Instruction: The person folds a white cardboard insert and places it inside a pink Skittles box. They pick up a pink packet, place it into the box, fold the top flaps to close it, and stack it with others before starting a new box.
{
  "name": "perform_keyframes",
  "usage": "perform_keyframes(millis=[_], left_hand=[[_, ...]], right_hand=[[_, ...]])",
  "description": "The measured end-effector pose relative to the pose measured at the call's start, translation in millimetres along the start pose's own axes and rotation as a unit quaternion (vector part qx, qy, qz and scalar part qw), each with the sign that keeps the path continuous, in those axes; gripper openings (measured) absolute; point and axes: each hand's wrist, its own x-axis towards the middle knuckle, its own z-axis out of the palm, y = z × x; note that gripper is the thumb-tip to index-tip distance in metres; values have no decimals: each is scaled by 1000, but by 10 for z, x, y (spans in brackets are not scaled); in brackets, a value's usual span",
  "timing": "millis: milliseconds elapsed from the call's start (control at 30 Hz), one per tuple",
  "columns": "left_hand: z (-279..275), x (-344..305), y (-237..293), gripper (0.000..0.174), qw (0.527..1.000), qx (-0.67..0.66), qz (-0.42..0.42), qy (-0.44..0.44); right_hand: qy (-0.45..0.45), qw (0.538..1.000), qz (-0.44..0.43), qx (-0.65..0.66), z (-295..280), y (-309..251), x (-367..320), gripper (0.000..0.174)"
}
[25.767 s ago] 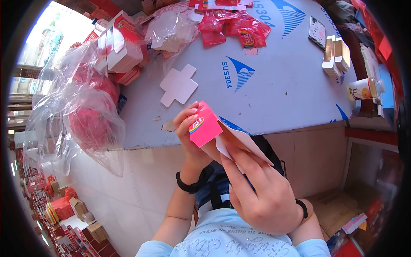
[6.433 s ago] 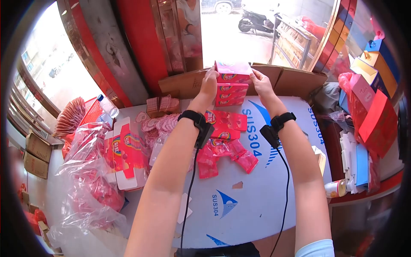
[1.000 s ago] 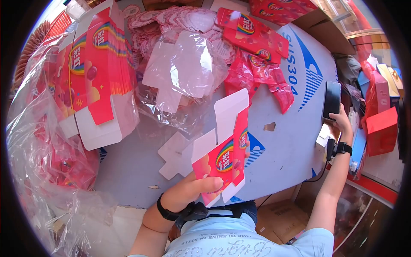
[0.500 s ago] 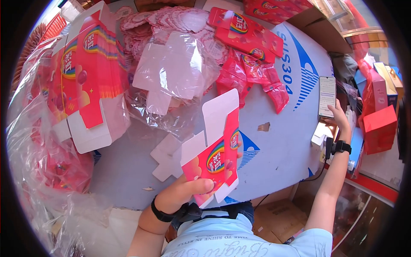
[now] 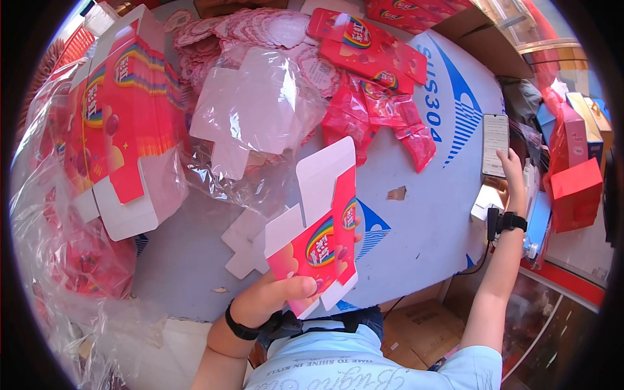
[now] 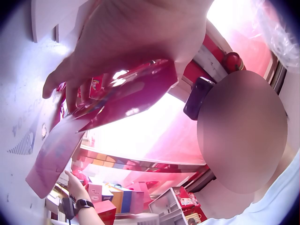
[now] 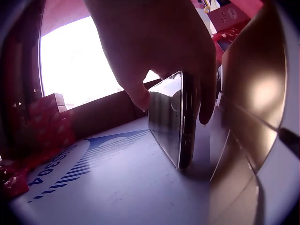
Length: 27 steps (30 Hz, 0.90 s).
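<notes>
In the head view my left hand [image 5: 273, 296] holds a flattened red candy box [image 5: 318, 250] with a rainbow logo and white flaps. Its thumb lies across the front while fingertips show at the far edge. The left wrist view has the same box [image 6: 136, 96] under the palm, one pale flap sticking out. Out at the right, my right hand [image 5: 515, 185] grips a smartphone [image 5: 496, 140] with its screen lit. Seen from the right wrist, the smartphone [image 7: 171, 122] is tilted up on edge over the table, thumb on the screen side and fingers behind.
A stack of flat red boxes [image 5: 123, 123] stands at the left beside plastic-wrapped white card cutouts [image 5: 250, 107]. One loose white cutout [image 5: 244, 244] lies near the left hand. Red candy packets [image 5: 377, 117] lie further back. A gold-lined box [image 5: 491, 195] sits beside the right wrist.
The phone's dark screen has lit up and its face has turned into view in my right hand. The left hand keeps its hold on the flattened box, shifted slightly left in the picture.
</notes>
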Motion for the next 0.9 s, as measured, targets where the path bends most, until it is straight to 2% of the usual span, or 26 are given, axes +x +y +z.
perform_keyframes(millis=[33, 133, 300, 367, 467, 567, 600, 667, 900], left_hand=[[13, 6, 2, 67, 1000, 3, 13, 2], [47, 8, 13, 68, 1000, 0, 26, 5], [53, -13, 46, 69, 1000, -4, 3, 2], [31, -10, -16, 57, 998, -35, 40, 40], [91, 13, -5, 54, 996, -43, 76, 27], [63, -8, 13, 53, 998, -24, 45, 28], [44, -17, 20, 53, 998, -24, 44, 29], [8, -28, 26, 68, 1000, -4, 0, 9], [1, -29, 13, 66, 999, 12, 29, 28]], right_hand=[[14, 999, 3, -41, -2, -2, 14, 32], [24, 998, 7, -49, 9, 14, 58, 32], [63, 997, -38, -10, 64, 1, 71, 32], [73, 996, -50, -14, 74, 12, 78, 32], [98, 993, -21, -60, 104, -80, 42, 34], [116, 988, -21, -98, 108, -44, 69, 35], [119, 988, -24, -97, 112, -26, 86, 35], [123, 987, -26, -96, 108, 19, 96, 35], [158, 972, -22, -170, 172, -183, -36, 37]])
